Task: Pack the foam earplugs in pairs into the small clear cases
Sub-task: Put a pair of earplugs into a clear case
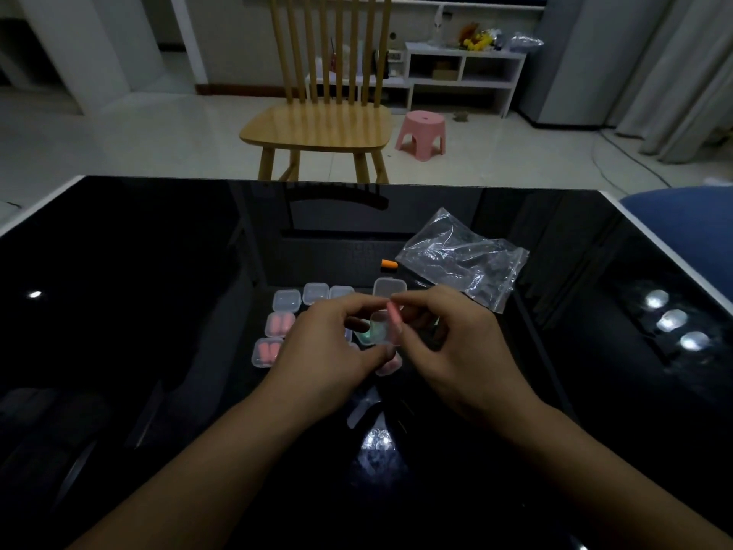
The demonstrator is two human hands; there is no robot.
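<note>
Right hand point(448, 347) pinching one pink earplug point(394, 316), left hand point(329, 351) gripping one clear case point(382, 329)

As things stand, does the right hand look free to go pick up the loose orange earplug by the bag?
Probably not yet: the right hand pinches a pink earplug over the clear case. The orange earplug lies uncovered on the table beside the plastic bag.

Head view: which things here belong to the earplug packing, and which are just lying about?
Job:
- left hand holding the open clear case
- right hand pinching the pink earplug
- filled cases
- empty cases
- orange earplug

Lying about:
- plastic bag
- wooden chair
- pink stool
</note>
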